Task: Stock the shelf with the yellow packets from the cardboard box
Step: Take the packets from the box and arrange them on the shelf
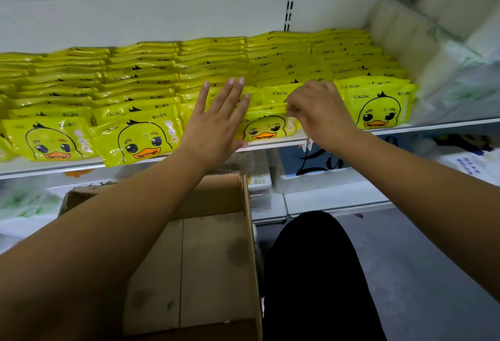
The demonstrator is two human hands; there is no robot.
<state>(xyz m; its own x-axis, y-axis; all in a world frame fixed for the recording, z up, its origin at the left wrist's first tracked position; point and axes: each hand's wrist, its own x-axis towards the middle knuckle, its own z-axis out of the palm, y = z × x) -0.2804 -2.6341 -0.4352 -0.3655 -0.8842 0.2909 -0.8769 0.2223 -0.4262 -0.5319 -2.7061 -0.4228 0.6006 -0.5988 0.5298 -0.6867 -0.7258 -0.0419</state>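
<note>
Rows of yellow packets (140, 140) with a duck face fill the white shelf (273, 144), leaning back in several overlapping rows. My left hand (216, 124) lies flat with straight fingers against the front of one row. Just to its right, my right hand (322, 113) pinches the top edge of the front yellow packet (266, 129) of the neighbouring row. The cardboard box (211, 259) stands below the shelf between my arms; its bare bottom shows and no packets are visible in it.
White bagged goods (454, 75) crowd the shelf's right end. Lower shelves hold white packs (311, 175) and soft bags (24, 202). My dark trouser leg (316, 273) is beside the box, on grey floor (419, 259).
</note>
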